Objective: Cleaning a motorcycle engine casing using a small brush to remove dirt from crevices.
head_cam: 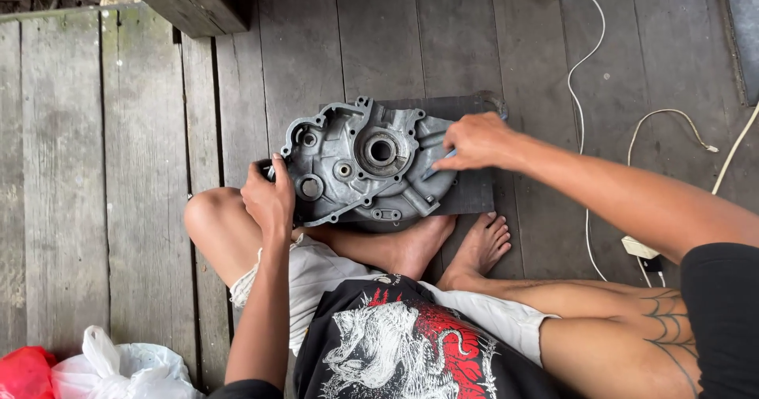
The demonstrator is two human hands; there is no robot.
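Weathered grey plank floor (118, 170), daylight

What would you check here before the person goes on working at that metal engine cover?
1. Left hand gripping the engine cover's left edge: ok.
2. Right hand holding a thin tool against the cover's right side: ok.
3. Cover resting on the dark mat, not the bare boards: ok.
4. Bare feet close under the cover's near edge: not ok.
5. White cable clear of the hands: ok.
6. Tool tip's exact spot: cannot tell.
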